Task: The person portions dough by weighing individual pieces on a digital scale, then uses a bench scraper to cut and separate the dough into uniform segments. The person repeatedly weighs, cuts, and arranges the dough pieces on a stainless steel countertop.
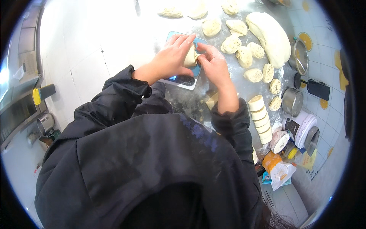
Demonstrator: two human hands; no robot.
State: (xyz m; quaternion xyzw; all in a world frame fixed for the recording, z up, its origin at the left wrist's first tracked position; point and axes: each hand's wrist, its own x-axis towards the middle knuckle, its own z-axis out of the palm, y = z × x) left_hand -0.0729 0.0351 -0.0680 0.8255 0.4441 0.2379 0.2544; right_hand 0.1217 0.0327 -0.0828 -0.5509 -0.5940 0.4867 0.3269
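A piece of pale dough sits on a digital kitchen scale with a blue top and a lit display. Over the dough's left side lies my left hand, its fingers spread along it and the thumb near the scale's buttons. My right hand pinches the dough's right edge between thumb and fingers. Right of the scale, several flattened dough pieces with dark specks lie on the floured metal worktop. A large smooth dough log lies beyond them. Part of another dough piece shows beside my right wrist.
A row of cut dough cylinders lies right of my right sleeve. Along the tiled wall stand a metal strainer, a metal pot, a white lidded tub and an orange-and-white bag. Pale floor tiles show at left.
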